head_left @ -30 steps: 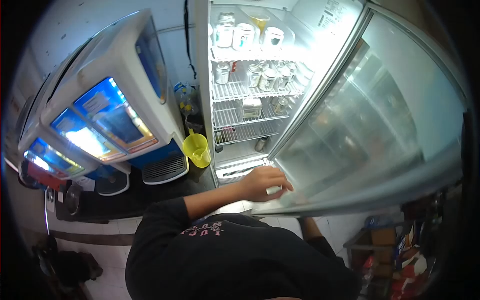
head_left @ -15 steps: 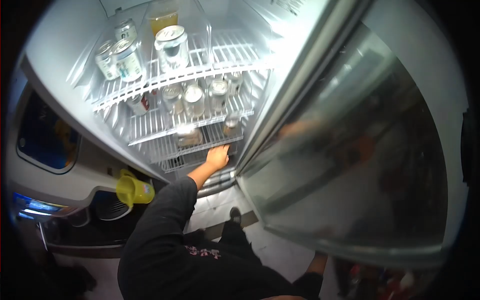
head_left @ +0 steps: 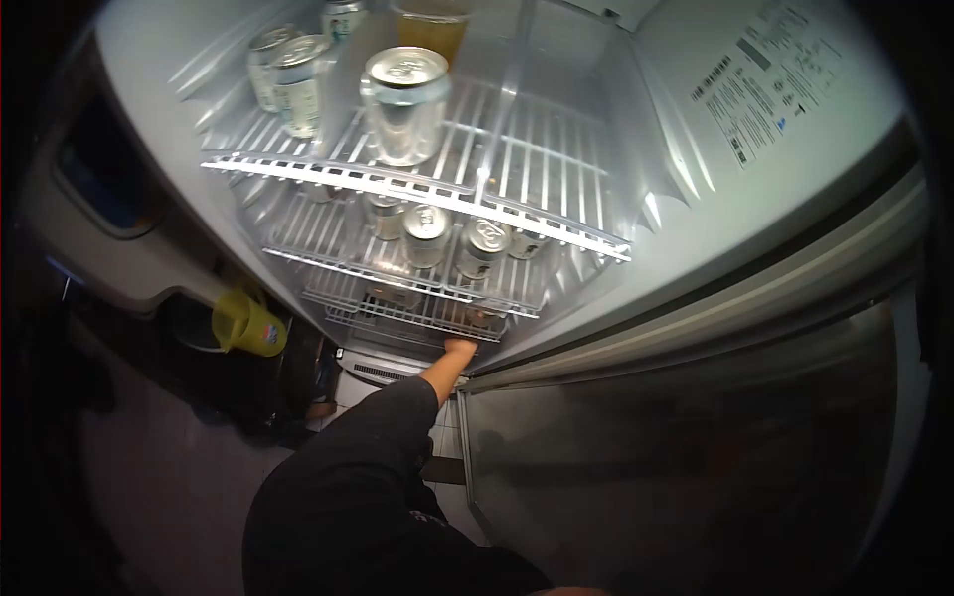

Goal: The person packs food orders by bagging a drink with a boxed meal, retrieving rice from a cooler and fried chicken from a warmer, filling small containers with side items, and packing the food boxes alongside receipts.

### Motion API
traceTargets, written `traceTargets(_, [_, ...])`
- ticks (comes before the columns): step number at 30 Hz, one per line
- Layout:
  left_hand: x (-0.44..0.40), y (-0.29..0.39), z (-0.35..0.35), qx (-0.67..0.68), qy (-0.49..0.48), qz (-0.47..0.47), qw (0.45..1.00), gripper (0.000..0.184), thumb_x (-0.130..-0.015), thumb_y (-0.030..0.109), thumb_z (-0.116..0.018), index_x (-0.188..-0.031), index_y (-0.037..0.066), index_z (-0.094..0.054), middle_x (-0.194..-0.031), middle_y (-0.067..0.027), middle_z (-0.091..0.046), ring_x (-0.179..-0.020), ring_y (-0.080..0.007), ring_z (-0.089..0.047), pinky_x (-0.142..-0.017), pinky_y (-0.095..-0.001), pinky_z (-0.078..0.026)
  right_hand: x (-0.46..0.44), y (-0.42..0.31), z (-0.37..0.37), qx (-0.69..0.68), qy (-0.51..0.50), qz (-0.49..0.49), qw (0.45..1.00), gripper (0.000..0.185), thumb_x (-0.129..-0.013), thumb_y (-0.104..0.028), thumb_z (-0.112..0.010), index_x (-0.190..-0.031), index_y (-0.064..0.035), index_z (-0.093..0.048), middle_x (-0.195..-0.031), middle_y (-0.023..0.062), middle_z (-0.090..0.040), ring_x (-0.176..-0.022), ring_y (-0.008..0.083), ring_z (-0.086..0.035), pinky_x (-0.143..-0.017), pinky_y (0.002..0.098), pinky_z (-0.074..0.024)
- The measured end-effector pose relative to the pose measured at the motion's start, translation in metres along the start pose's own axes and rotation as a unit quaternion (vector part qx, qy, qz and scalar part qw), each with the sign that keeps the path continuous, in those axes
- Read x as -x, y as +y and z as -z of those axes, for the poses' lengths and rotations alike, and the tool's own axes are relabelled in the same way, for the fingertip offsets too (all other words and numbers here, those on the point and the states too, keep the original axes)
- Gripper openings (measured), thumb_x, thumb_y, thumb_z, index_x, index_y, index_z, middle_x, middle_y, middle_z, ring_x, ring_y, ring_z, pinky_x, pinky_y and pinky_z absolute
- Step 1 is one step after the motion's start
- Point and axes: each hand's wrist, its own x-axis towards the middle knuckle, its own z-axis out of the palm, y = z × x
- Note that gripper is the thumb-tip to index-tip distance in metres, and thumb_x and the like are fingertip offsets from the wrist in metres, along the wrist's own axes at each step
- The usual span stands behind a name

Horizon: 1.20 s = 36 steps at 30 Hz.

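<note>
Beyond the dark sleeve [head_left: 383, 427], low in the open fridge [head_left: 686, 60], the left hand [head_left: 459, 346] is seen at the front edge of the lowest wire shelf [head_left: 397, 329]; its fingers are partly hidden, so whether anything is gripped cannot be told. Farther up, small cans [head_left: 425, 236] are held on a middle shelf [head_left: 348, 256]. Above them, a silver can [head_left: 405, 109] is set before a cup of amber drink [head_left: 433, 35].

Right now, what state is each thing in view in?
Fridge door: open
Fridge interior: lit
Front can, top visible shelf: upright
Clear cup: upright, amber liquid inside
Yellow pitcher: upright, contents unclear
Left hand: low in the fridge, fingers hidden, grip unclear
</note>
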Motion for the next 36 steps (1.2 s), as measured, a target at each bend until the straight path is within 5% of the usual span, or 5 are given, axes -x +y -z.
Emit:
traceTargets(5, [0.086,0.019,0.054,0.231,0.234,0.067,0.942,0.046,-0.089,0.029,-0.073,-0.118,0.002,-0.050,-0.116,-0.0241,-0.058,-0.106,-0.0464,-0.056,-0.090,-0.0499,-0.046,0.021,-0.001,-0.005,0.039,-0.019,-0.012,0.999,0.027,-0.103,-0.035,-0.052,-0.099,-0.0085,-0.058,-0.088,0.0074,-0.060,-0.078,0.0219,-0.057,-0.080,0.0378,-0.0495])
traceTargets(17, [0.389,-0.229,0.321,0.180,-0.051,-0.204,0.961,0.050,-0.087,0.035,-0.078,-0.113,0.004,-0.048,-0.101,-0.0162,-0.054,-0.094,-0.0311,-0.056,-0.082,-0.0400,-0.046,0.182,0.118,0.084,0.101,-0.150,-0.035,0.983,0.032,-0.102,-0.036,-0.054,-0.110,-0.0056,-0.061,-0.096,0.0098,-0.064,-0.085,0.0234,-0.061,-0.086,0.0388,-0.0515])
traceTargets(23, [0.591,-0.417,0.466,0.164,0.045,0.059,0.984,0.049,-0.087,0.030,-0.079,-0.112,0.004,-0.048,-0.102,-0.0178,-0.055,-0.090,-0.0333,-0.058,-0.081,-0.0412,-0.049,0.248,0.218,0.009,0.075,-0.497,-0.110,0.857,0.036,-0.101,-0.036,-0.055,-0.115,-0.0042,-0.063,-0.100,0.0110,-0.066,-0.088,0.0241,-0.062,-0.089,0.0393,-0.0525])
traceTargets(26, [0.673,-0.505,0.511,0.127,0.176,0.151,0.964,0.049,-0.085,0.029,-0.081,-0.112,0.004,-0.047,-0.100,-0.0174,-0.054,-0.090,-0.0334,-0.059,-0.080,-0.0407,-0.049,0.296,0.292,-0.067,0.060,-0.344,-0.025,0.937,0.042,-0.097,-0.024,-0.055,-0.134,-0.0046,-0.051,-0.138,0.0149,-0.052,-0.124,0.0248,-0.053,-0.100,0.0416,-0.0491])
traceTargets(36, [0.927,-0.715,0.591,0.074,0.384,0.457,0.799,0.058,-0.086,0.048,-0.075,-0.113,0.004,-0.048,-0.098,-0.0216,-0.061,-0.087,-0.0401,-0.064,-0.075,-0.0463,-0.051,0.557,0.331,-0.278,0.229,-0.421,0.164,0.862,0.036,-0.103,-0.028,-0.043,-0.107,-0.0007,-0.065,-0.104,0.0164,-0.067,-0.095,0.0279,-0.064,-0.089,0.0426,-0.0520])
